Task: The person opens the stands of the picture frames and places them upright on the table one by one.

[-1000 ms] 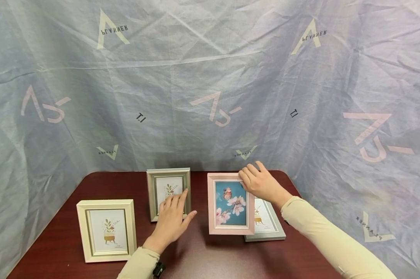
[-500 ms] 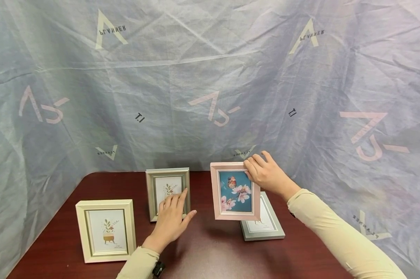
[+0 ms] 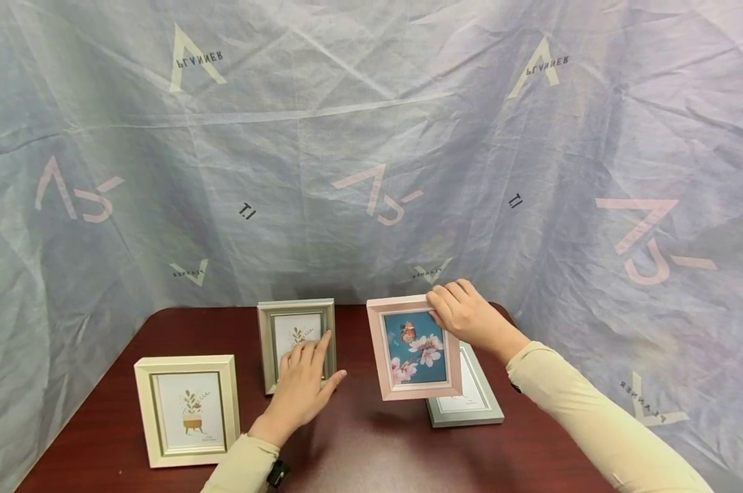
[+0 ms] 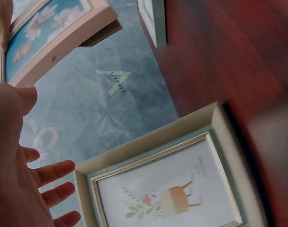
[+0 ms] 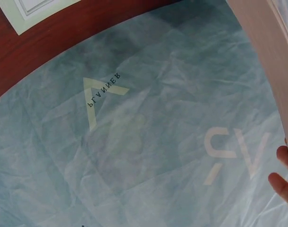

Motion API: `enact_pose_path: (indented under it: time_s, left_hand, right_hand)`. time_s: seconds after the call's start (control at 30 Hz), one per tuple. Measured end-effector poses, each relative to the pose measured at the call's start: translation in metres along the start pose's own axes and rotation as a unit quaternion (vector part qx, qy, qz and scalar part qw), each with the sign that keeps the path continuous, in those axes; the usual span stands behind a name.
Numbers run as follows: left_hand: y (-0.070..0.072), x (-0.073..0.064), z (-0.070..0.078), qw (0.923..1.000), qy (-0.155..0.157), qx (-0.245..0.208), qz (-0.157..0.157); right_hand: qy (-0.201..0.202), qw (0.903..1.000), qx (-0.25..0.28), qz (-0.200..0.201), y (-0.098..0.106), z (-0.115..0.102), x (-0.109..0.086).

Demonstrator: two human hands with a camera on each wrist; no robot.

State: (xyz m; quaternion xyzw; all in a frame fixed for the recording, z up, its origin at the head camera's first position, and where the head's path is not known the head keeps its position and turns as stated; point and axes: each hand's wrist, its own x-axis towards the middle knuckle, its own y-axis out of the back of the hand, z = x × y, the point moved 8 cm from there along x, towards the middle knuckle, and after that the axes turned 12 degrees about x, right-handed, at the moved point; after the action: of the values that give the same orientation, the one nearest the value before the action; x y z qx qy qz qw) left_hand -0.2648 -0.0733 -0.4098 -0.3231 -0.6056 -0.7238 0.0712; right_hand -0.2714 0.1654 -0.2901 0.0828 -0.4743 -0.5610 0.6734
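Note:
My right hand grips the upper right corner of a pink picture frame with a butterfly-and-blossom picture. The frame is held up, slightly tilted, its shadow falling on the table below. Behind its lower right lies a silver-grey picture frame, partly covered by it. My left hand is held with fingers spread in front of a champagne picture frame, which stands upright with a potted-plant print. In the left wrist view, those fingertips come close to the champagne frame's edge. The right wrist view catches only the pink frame's side and some fingertips.
A cream picture frame stands upright at the front left of the dark red table. Grey printed fabric hangs along the table's back and both sides. My left wrist wears a black band.
The right hand first raised the pink frame, then brought it partway down and a little left, tilting it more. My left hand has stayed in place; the other frames have not moved.

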Motion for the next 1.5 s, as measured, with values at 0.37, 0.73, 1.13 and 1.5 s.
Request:
enact_pose_path:
  time_s: [0.37,0.73,1.13,1.5]
  left_hand:
    - [0.033,0.018,-0.007,0.9992,-0.020,0.012,0.033]
    - [0.050,0.031,-0.012,0.9978,-0.042,0.040,0.030]
    - [0.051,0.043,-0.024,0.9947,-0.064,0.075,0.029]
    - [0.053,0.047,-0.021,0.9872,-0.133,0.084,0.028]
  right_hand:
    - [0.012,0.9985,0.052,0.006,0.002,-0.006,0.002]
    - [0.014,0.9997,0.016,-0.015,-0.008,-0.010,-0.002]
    - [-0.003,0.9971,0.065,-0.039,-0.018,-0.016,-0.010]
    - [-0.039,0.9867,0.122,-0.100,-0.029,-0.024,-0.010]
